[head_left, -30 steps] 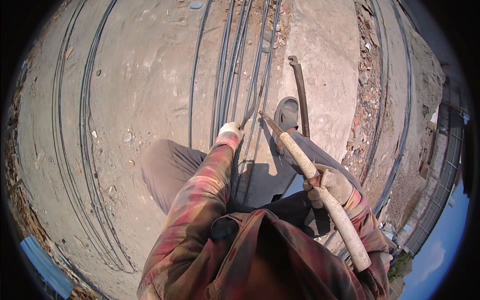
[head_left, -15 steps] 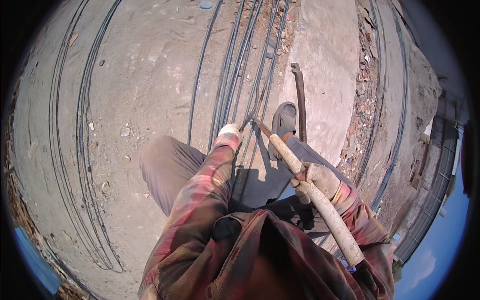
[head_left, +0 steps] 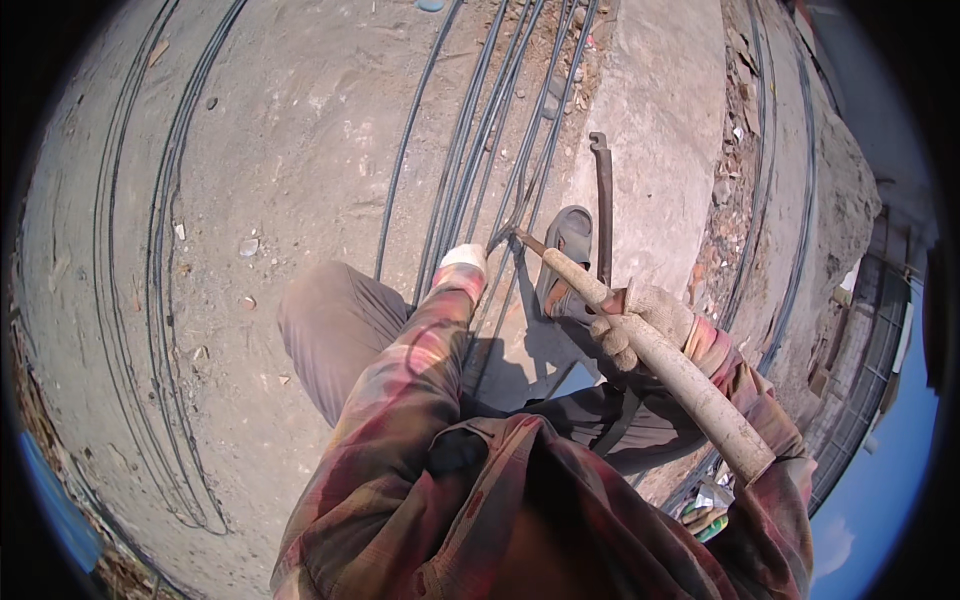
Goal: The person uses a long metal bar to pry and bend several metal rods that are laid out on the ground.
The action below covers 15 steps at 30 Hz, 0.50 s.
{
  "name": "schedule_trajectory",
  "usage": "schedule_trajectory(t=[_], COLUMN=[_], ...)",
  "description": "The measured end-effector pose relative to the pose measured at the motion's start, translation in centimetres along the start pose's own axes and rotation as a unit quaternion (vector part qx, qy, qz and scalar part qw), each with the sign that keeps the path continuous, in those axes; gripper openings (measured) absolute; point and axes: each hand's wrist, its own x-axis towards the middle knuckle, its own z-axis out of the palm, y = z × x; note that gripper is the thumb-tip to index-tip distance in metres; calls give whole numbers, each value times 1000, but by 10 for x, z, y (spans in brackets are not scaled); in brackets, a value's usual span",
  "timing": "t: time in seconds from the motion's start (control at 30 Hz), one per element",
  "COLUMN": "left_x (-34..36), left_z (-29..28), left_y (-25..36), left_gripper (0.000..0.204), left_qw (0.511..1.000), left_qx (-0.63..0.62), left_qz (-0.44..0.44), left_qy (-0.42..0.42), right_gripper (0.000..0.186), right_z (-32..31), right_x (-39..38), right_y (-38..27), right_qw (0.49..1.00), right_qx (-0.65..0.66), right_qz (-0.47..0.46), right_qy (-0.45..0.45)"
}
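Note:
My right hand (head_left: 648, 322), in a pale work glove, is closed around the thick, light-coloured pipe handle of a rebar bending bar (head_left: 700, 392). The bar's thin dark head meets a steel rod by my left hand. My left hand (head_left: 464, 258), in a white glove, is closed on the rebar (head_left: 503, 230) low over the bundle; its fingertips are partly hidden. Several long steel rods (head_left: 473, 130) run away from me underneath. A dark bar with a hooked end (head_left: 603, 200) stands out beside my sandalled foot (head_left: 570, 240).
More thin rods (head_left: 165, 200) lie on the dusty ground at left. A pale concrete strip (head_left: 660, 130) runs at right, with rubble (head_left: 718, 230) and further rods (head_left: 790, 250) beyond it. My bent knee (head_left: 335, 320) is left of my left arm.
My right hand and the pipe handle have swung a little to the right, the handle's near end also rising in the picture. My left hand has stayed nearly in place; the view shifted slightly.

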Motion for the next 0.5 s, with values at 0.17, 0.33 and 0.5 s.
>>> schedule_trajectory(t=[0.17, 0.33, 0.5], left_x=[-2, 14, 22], left_z=[-7, -11, -8], left_y=[12, 30, 11], left_gripper=[29, 27, 27], left_qw=[1000, 999, 999], left_qx=[-1, -5, 0], left_qz=[19, 41, 46], left_qy=[-7, -13, -13], right_gripper=[41, 36, 38], right_z=[-5, 21, 28], right_x=[1, -11, 20], right_y=[-34, -55, -5], right_qw=[999, 997, 992], right_qx=[-15, 25, -65], right_qz=[39, 69, -41], right_qy=[7, 31, 104])
